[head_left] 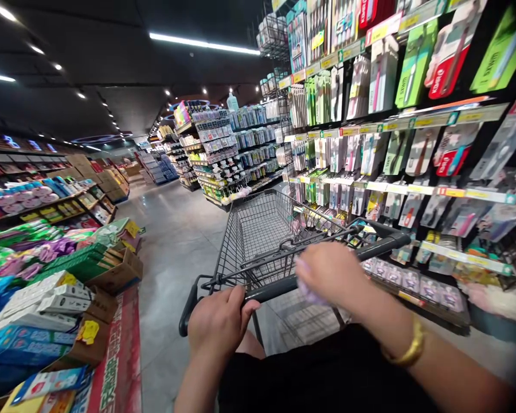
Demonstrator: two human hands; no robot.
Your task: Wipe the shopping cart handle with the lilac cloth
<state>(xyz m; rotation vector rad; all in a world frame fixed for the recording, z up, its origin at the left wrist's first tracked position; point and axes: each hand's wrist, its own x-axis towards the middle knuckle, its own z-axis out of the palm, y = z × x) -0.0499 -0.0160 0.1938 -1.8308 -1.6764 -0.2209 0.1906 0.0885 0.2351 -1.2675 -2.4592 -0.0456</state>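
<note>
A dark wire shopping cart (258, 229) stands in the aisle in front of me, its basket empty. My left hand (219, 321) is wrapped round the left end of the cart's handle bar (270, 289). My right hand (327, 272) lies over the bar further right, blurred by motion. Something pale purple shows under its fingers, too smeared to name. A gold bracelet (408, 347) sits on my right wrist.
Right of the cart, a rack of hanging toothbrush packs (413, 143) runs along the aisle. On the left, a low display holds boxed toothpaste (47, 298) and cardboard cartons (116, 275). More shelving (223, 155) stands ahead beyond the grey floor (172, 246).
</note>
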